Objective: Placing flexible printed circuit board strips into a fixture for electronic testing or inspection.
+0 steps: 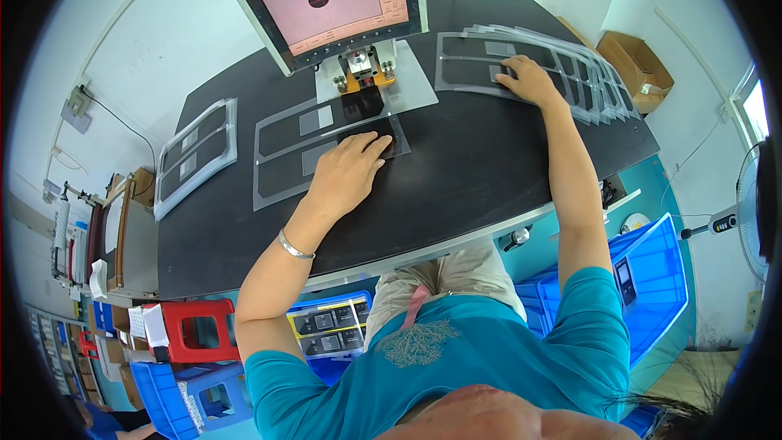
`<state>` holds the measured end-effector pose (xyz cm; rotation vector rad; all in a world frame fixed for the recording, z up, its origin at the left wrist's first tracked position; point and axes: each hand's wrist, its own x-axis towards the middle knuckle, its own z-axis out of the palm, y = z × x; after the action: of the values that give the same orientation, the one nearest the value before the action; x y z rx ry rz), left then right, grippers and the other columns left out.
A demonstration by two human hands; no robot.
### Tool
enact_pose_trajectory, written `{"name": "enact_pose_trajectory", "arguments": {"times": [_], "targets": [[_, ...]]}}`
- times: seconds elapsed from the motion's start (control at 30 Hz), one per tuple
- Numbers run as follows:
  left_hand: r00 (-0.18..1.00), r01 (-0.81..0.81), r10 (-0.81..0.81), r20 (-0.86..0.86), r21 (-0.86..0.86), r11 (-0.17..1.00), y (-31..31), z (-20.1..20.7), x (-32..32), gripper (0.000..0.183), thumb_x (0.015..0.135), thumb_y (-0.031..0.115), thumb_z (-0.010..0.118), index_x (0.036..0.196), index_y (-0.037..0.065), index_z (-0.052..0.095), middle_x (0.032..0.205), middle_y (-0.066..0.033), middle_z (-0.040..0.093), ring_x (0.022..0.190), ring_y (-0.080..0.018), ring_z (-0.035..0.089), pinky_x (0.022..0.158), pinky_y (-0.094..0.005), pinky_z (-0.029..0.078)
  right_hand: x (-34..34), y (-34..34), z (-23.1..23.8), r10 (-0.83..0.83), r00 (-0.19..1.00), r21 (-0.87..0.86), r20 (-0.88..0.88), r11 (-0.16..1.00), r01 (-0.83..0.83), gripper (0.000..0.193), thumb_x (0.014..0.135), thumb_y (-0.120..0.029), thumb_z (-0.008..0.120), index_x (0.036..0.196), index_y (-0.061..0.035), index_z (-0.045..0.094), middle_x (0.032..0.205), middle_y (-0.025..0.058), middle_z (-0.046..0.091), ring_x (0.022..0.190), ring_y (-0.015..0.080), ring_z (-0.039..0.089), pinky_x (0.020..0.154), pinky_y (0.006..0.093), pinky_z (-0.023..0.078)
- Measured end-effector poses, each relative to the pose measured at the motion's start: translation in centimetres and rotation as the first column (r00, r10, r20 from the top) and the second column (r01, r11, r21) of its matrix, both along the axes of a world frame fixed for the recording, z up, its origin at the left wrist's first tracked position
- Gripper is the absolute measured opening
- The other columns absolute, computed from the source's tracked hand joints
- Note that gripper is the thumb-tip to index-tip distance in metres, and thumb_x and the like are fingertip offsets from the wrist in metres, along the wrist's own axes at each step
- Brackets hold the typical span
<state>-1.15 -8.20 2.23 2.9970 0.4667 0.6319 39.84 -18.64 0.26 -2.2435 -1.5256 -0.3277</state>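
Observation:
A clear-edged plastic sheet with dark panels point(281, 137) lies on the black table, its far right part reaching under the machine head point(364, 72). My left hand point(349, 173) rests palm down on the sheet's near right part, fingers stretched out and nothing gripped. On the right, a fanned stack of similar sheets point(586, 81) overlaps unevenly. My right hand point(528, 81) lies on the stack's left part with the fingers apart; whether a fingertip has lifted an edge cannot be made out.
A monitor point(338, 0) above the machine shows a dark round spot. Another pile of sheets point(195, 155) lies at the table's left edge. A cardboard box point(635, 69) stands beyond the right edge. Blue bins point(652, 285), a red stool point(199, 330) and a fan point(749, 212) surround the table.

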Motion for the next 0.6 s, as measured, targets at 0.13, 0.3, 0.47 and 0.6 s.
{"name": "enact_pose_trajectory", "arguments": {"times": [0.13, 0.3, 0.47, 0.6], "targets": [[1.000, 0.010, -0.010, 0.012, 0.005, 1.000, 0.4, -0.5, 0.1, 0.035, 0.090, 0.016, 0.064, 0.124, 0.009, 0.062, 0.122, -0.0128, 0.064, 0.113, -0.0295, 0.061, 0.092, -0.0406, 0.052, 1.6, -0.9, 0.1, -0.024, 0.999, -0.025, -0.034, 0.999, 0.023, 0.050, 0.088, -0.043, 0.065, 0.123, -0.0078, 0.065, 0.128, 0.0131, 0.061, 0.120, 0.0326, 0.056, 0.100, 0.0420, 0.046], [0.995, -0.052, 0.043, 0.085, 0.106, 0.993, 2.7, -2.0, 1.3, 0.034, 0.092, 0.021, 0.062, 0.125, 0.011, 0.063, 0.123, -0.0126, 0.063, 0.116, -0.0301, 0.060, 0.092, -0.0416, 0.052, 0.9, -0.8, 0.2, -0.037, 0.999, -0.020, -0.029, 0.999, 0.037, 0.050, 0.088, -0.044, 0.065, 0.122, -0.0078, 0.065, 0.126, 0.0127, 0.061, 0.120, 0.0324, 0.056, 0.099, 0.0423, 0.046], [0.992, -0.110, 0.103, 0.069, 0.118, 0.987, 4.1, -2.7, 2.5, 0.035, 0.093, 0.022, 0.062, 0.126, 0.011, 0.062, 0.126, -0.0122, 0.062, 0.117, -0.0296, 0.059, 0.093, -0.0417, 0.051, 0.7, -0.9, 0.4, -0.051, 0.998, -0.021, -0.031, 0.998, 0.051, 0.050, 0.088, -0.044, 0.064, 0.122, -0.0078, 0.066, 0.126, 0.0125, 0.062, 0.119, 0.0321, 0.057, 0.099, 0.0424, 0.047], [0.993, -0.119, 0.115, 0.041, 0.114, 0.986, 4.1, -2.8, 2.6, 0.037, 0.095, 0.021, 0.060, 0.131, 0.011, 0.059, 0.130, -0.0135, 0.059, 0.122, -0.0304, 0.056, 0.098, -0.0420, 0.048, 0.9, -1.0, 0.3, -0.047, 0.998, -0.011, -0.032, 0.999, 0.047, 0.050, 0.088, -0.045, 0.064, 0.121, -0.0077, 0.066, 0.124, 0.0123, 0.063, 0.118, 0.0316, 0.057, 0.098, 0.0423, 0.047]]}}
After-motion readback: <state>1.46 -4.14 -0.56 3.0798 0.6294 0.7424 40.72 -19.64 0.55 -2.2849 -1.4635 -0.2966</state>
